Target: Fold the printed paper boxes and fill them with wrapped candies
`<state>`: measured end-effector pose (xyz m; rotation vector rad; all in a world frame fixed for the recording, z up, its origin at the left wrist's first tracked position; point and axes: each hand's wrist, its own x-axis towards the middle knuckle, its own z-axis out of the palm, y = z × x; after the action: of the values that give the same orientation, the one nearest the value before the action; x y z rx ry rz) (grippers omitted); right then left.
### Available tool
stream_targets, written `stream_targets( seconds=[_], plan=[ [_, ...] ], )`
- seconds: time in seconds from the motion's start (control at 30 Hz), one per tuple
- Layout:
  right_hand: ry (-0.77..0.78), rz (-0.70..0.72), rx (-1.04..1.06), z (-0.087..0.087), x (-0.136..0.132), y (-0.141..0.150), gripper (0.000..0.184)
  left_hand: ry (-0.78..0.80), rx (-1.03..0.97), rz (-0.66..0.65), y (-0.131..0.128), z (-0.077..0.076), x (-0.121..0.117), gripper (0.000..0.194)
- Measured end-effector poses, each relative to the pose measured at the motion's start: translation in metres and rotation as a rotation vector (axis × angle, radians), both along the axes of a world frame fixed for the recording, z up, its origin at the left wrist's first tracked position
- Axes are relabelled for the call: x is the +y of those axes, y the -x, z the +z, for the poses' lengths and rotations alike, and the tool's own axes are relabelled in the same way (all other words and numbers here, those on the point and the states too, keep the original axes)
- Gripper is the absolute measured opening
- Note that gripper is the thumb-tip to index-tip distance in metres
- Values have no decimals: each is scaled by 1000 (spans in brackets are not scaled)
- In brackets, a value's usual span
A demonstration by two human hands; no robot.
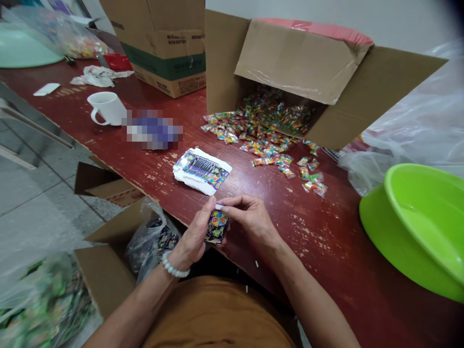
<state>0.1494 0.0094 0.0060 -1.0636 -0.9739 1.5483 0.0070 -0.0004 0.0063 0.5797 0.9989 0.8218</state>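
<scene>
A small dark printed box point(216, 226) with bright coloured pictures stands upright in my left hand point(195, 234), whose fingers wrap round it from behind. At its top, my right hand point(252, 215) pinches the white flap between thumb and forefinger. Just beyond my hands lies a fanned stack of flat printed cartons point(203, 170) with white edges. Farther back, small clear-wrapped coloured candies point(268, 145) spill from a cardboard box point(290, 63) tipped on its side. Whether anything is inside the small box cannot be seen.
A white mug point(108, 108) and a blurred-out purple item point(154, 130) stand left. A taped carton point(170, 53) is behind. A green basin point(409, 232) sits at right. Below the table edge, an open cardboard box point(105, 273) holds a plastic bag of dark packets point(166, 239).
</scene>
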Motion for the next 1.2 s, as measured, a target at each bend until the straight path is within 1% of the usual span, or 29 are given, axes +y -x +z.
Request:
stream_targets(
  seconds=[0.1, 0.2, 0.27, 0.37, 0.4, 0.43, 0.47, 0.53, 0.6, 0.67, 0.7, 0.73, 0.8, 0.87, 0.93, 0.97, 1.0, 1.03, 1.1, 1.17, 1.2],
  plan=[
    [103, 20, 38, -2, 4, -1, 25, -33, 60, -23, 1, -3, -1, 61],
    [95, 6, -23, -2, 4, -1, 24, -56, 66, -27, 3, -4, 0, 62],
    [0, 0, -90, -2, 0, -1, 20, -76, 44, -8, 4, -4, 1, 55],
    [-285, 39, -234, -3, -9, -1, 11, -57, -48, -8, 6, -4, 6, 37],
    [-381, 49, -295, -4, -12, 0, 8, -32, -84, -20, 7, -3, 8, 35],
    [-462, 54, -360, -4, -15, 2, 9, -12, -117, -27, 8, -3, 10, 36],
    [-525, 62, -426, -3, -17, 4, 15, -6, -138, -18, 10, -1, 12, 39],
    [-591, 98, -523, -2, -21, 10, 30, -56, -137, 57, 20, 4, 14, 43],
    [-564, 138, -547, -2, -22, 15, 44, -146, -72, 151, 38, 9, 14, 45],
    [-440, 121, -505, -6, -22, 16, 57, -241, 41, 231, 64, 12, 10, 45],
    [-366, 97, -487, -9, -21, 14, 60, -285, 104, 286, 79, 10, 6, 44],
    [-302, 69, -482, -12, -21, 11, 58, -312, 171, 352, 95, 6, 2, 43],
    [-232, 25, -496, -20, -19, 3, 50, -268, 323, 430, 124, -14, -8, 45],
    [-219, 7, -503, -27, -18, -6, 46, -218, 527, 439, 147, -41, -16, 55],
    [-208, -1, -492, -32, -16, -13, 47, -296, 812, 452, 160, -66, -20, 60],
    [-198, -6, -492, -34, -14, -15, 48, -331, 895, 470, 163, -73, -20, 59],
    [-187, -14, -497, -35, -12, -17, 48, -380, 965, 485, 162, -77, -19, 58],
    [-176, -25, -504, -36, -9, -18, 48, -447, 1025, 486, 158, -76, -17, 56],
    [-167, -57, -534, -37, 2, -19, 47, -657, 1179, 434, 142, -63, -7, 52],
    [-190, -88, -604, -37, 19, -18, 46, -922, 1370, 321, 117, -46, 8, 48],
    [-216, -104, -658, -36, 31, -17, 44, -1023, 1449, 256, 102, -38, 17, 49]
  ],
)
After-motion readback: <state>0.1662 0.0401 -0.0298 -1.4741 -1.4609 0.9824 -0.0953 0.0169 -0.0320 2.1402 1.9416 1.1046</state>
